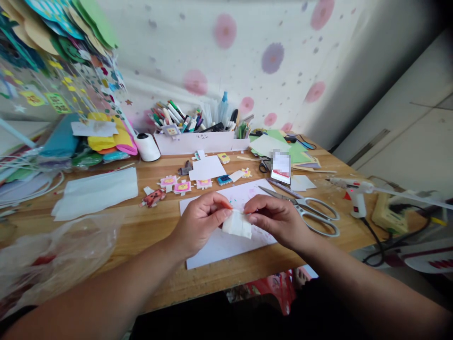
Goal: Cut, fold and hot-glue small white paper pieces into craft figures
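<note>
Between both hands hangs a small white piece (237, 225), perhaps folded paper or cloth; its exact kind I cannot make out. My left hand (201, 222) pinches its upper left corner, and my right hand (278, 219) pinches the upper right one. Below the hands lies a white sheet (208, 254) with faint pink marks. Large grey-handled scissors (318, 212) rest partly on the sheet, just right of my right hand. Several small paper pieces with coloured drawings, among them a pink one (182, 187) and a red one (154, 197), lie beyond my left hand.
A hot glue gun (357, 196) with a red light stands at the right, its cord trailing down. Behind are a phone (281, 167), a pen box (198, 143) and a thread cone (147, 147). At left lie folded white sheets (97, 192) and a clear plastic bag (71, 250).
</note>
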`<state>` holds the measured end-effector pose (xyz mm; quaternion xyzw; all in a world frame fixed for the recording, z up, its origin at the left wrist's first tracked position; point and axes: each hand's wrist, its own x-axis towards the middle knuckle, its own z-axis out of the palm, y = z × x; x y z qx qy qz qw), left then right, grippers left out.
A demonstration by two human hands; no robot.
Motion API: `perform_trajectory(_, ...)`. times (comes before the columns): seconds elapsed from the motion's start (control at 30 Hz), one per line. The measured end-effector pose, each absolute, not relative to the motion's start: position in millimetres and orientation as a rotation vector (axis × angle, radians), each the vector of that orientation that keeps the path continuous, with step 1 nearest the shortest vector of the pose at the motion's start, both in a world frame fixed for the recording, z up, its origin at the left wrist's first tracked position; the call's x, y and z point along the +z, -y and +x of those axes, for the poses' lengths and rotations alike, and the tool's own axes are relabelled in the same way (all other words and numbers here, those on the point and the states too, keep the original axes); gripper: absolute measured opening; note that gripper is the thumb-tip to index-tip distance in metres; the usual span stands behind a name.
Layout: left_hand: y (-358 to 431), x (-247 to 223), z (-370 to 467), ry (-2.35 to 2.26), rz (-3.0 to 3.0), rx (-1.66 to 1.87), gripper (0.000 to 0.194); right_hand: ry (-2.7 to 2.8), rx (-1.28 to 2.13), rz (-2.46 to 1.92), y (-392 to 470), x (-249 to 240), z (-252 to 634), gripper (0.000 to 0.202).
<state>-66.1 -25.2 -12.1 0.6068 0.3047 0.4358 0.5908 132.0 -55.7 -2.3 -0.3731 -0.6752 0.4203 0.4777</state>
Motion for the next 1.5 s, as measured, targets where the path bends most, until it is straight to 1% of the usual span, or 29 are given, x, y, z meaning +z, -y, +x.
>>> perform_trajectory(0.23, 25, -10, -66, -0.707, 1.463, 1.03, 0.003, 1.486, 1.211, -0.83, 59, -4, 130, 0.009)
perform_trajectory(0.4, 26, -6, -66, -0.726, 1.573, 1.045, 0.004, 1.23, 1.372, -0.803, 57, -8, 125, 0.026)
perform_trajectory(0.43, 26, -5, -66, -0.73, 1.587, 1.052, 0.004, 1.185, 1.401, -0.802, 57, -9, 124, 0.025)
perform_trajectory(0.53, 28, -5, -66, -0.736, 1.613, 1.066, 0.005, 1.083, 1.423, -0.81, 58, -12, 122, 0.014)
perform_trajectory(0.7, 29, -4, -67, -0.714, 1.619, 1.035, 0.005, 1.078, 1.353, -0.799, 59, -14, 121, 0.011)
perform_trajectory(0.87, 30, -4, -70, -0.685, 1.599, 1.021, 0.006, 1.2, 1.254, -0.812, 57, -13, 125, 0.01)
perform_trajectory(1.0, 29, -3, -70, -0.727, 1.593, 0.996, 0.002, 1.457, 1.038, -0.856, 57, -5, 128, 0.008)
perform_trajectory(1.13, 28, -3, -68, -0.81, 1.563, 0.989, 0.004, 1.744, 0.775, -0.861, 56, 2, 132, 0.008)
perform_trajectory(1.3, 25, -6, -67, -0.861, 1.557, 0.935, 0.006, 1.909, 0.63, -0.808, 52, 2, 137, 0.012)
perform_trajectory(1.4, 25, -6, -67, -0.894, 1.571, 0.927, 0.007, 1.835, 0.76, -0.847, 49, -2, 138, 0.008)
perform_trajectory(1.47, 26, -6, -67, -0.928, 1.6, 0.931, 0.007, 1.677, 0.999, -0.885, 48, -6, 136, 0.004)
perform_trajectory(1.5, 26, -6, -67, -0.945, 1.621, 0.938, 0.006, 1.569, 1.135, -0.896, 47, -7, 136, 0.006)
